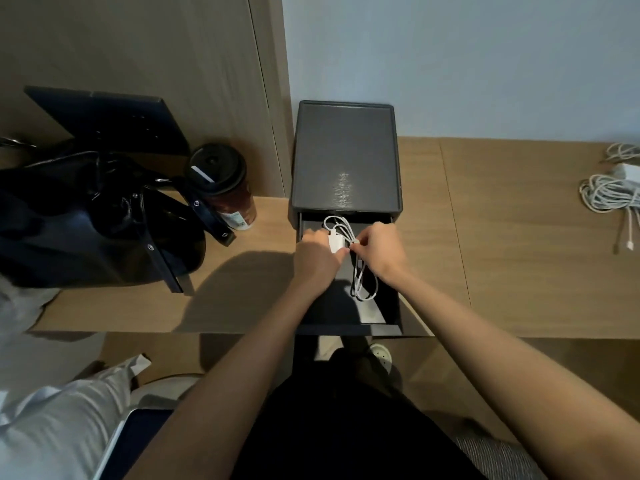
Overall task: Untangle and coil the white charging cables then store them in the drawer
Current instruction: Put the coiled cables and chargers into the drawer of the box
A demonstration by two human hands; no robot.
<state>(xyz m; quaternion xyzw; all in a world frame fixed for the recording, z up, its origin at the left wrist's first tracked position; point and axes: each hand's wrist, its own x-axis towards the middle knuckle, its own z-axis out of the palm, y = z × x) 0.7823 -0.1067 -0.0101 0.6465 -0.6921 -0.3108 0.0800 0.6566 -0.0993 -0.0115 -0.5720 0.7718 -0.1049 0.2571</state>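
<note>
A dark grey drawer box (pixel 346 154) stands on the wooden desk, its drawer (pixel 349 330) pulled out toward me. Inside lies a coiled white cable (pixel 360 282) with a white charger plug (pixel 335 242). My left hand (pixel 317 256) holds the plug over the drawer. My right hand (pixel 379 249) pinches the cable bundle right beside it. More white cables (pixel 607 192) with a charger lie in a loose heap at the desk's far right.
A black bag (pixel 90 216) fills the desk's left side, with a dark lidded cup (pixel 223 188) beside it. A dark flat panel (pixel 104 116) leans against the wooden wall behind. Bare desk top (pixel 502 254) lies between the box and the cable heap.
</note>
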